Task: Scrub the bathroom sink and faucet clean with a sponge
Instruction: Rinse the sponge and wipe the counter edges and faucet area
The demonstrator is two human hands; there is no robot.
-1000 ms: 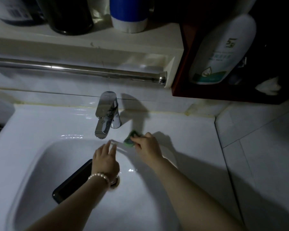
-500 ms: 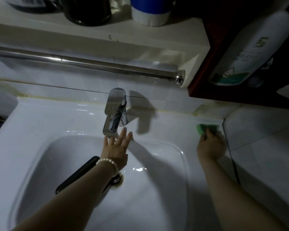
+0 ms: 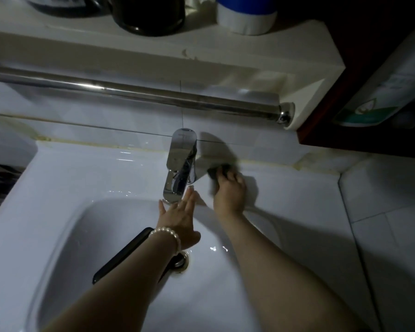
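Seen from above, a white sink [image 3: 65, 178] fills the dim frame, its basin opening toward the viewer and a dark flat object [image 3: 122, 255] lying in the bowl beside the drain [image 3: 181, 261]. At the back rim stands the chrome faucet [image 3: 181, 164], its long axis running from the wall toward the basin. The right hand [image 3: 229, 190] grips a dark, blurred sponge [image 3: 217, 174] on the deck just right of the faucet's base, fingers curled round it. The left hand [image 3: 179, 216], wearing a pearl bracelet [image 3: 170, 233], is spread flat with straight fingers reaching up just under the spout. Judging by position, the faucet lies directly left of the sponge, so the right hand is better placed to scrub it next.
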